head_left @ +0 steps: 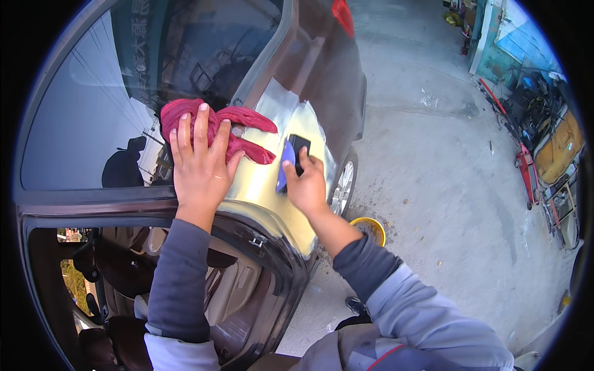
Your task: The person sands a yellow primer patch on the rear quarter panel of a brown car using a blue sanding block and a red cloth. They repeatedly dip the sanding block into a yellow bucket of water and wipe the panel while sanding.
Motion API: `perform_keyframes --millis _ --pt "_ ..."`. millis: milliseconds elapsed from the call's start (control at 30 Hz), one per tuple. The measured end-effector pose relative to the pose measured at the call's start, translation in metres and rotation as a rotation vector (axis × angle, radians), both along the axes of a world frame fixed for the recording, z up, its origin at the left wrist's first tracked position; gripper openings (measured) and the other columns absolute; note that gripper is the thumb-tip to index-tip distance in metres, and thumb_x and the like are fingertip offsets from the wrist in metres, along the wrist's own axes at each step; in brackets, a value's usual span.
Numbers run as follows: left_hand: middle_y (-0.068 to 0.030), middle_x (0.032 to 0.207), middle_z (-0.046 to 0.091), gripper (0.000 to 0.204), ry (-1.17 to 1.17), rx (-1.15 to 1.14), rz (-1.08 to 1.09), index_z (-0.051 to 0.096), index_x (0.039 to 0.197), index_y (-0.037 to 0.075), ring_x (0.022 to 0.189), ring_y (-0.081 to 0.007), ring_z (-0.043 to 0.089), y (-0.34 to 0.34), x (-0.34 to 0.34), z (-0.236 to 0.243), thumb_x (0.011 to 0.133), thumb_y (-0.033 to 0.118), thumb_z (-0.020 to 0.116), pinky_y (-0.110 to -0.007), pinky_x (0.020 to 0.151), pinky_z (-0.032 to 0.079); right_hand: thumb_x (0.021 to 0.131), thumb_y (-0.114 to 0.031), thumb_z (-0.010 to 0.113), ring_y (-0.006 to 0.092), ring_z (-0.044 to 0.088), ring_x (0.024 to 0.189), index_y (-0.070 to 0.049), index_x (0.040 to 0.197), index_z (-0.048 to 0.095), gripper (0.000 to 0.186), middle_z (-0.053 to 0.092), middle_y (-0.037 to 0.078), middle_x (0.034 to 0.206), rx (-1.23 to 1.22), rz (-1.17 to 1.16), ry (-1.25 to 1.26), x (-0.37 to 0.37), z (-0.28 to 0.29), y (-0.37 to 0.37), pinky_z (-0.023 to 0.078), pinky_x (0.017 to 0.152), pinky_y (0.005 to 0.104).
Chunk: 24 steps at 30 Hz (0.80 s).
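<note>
My left hand (199, 162) lies flat on a red rag (238, 127), pressing it against the dark car body (328, 80) beside the rear window (93, 105). My right hand (306, 185) grips a small black sanding block with a blue-purple sheet (288, 162) and holds it against the pale yellow filler patch (263, 185) on the rear quarter panel. The rag's loose ends drape over the upper part of the patch.
The car's open doorway (185, 290) with tan seats is below my left arm. A rear wheel (343, 185) and a yellow bowl (370, 227) on the concrete floor (445, 185) lie below the panel. Machinery and a red floor jack (529, 167) stand at right.
</note>
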<state>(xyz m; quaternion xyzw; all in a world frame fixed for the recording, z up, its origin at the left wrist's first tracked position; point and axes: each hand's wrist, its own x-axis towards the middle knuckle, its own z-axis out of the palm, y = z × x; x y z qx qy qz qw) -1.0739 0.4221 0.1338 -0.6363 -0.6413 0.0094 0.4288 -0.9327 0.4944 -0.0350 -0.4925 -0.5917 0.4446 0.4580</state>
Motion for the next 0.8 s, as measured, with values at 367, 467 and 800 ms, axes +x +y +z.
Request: perform_keyframes --millis 367,467,800 --pt "-0.0124 0.167 0.043 0.05 -0.061 -0.095 -0.099 0.073 0.134 0.017 0.155 -0.0416 0.034 0.016 0.002 0.004 0.088 0.034 0.085 -0.06 0.128 0.028 0.103 -0.042 0.068 0.0503 0.07 0.114 0.001 0.156 0.054 0.07 0.052 0.037 0.146 -0.027 0.187 -0.115 -0.002 -0.009 -0.02 0.059 0.098 0.0489" --pt "-0.0121 0.167 0.043 0.049 -0.091 -0.108 -0.102 0.074 0.132 0.017 0.155 -0.0415 0.034 0.018 0.003 0.004 0.087 0.032 0.086 -0.061 0.128 0.027 0.105 -0.045 0.063 0.0443 0.072 0.11 -0.001 0.156 0.054 0.069 0.055 0.032 0.145 0.036 -0.009 -0.133 -0.005 -0.009 0.03 0.06 0.095 0.0473" --pt "-0.0124 0.168 0.042 0.052 -0.123 -0.125 -0.096 0.074 0.132 0.016 0.156 -0.0423 0.033 0.021 0.005 0.004 0.084 0.03 0.089 -0.062 0.128 0.026 0.103 -0.047 0.069 0.046 0.071 0.116 -0.003 0.156 0.056 0.07 0.054 0.03 0.147 0.075 0.09 -0.146 0.004 0.008 0.001 0.059 0.1 0.0478"
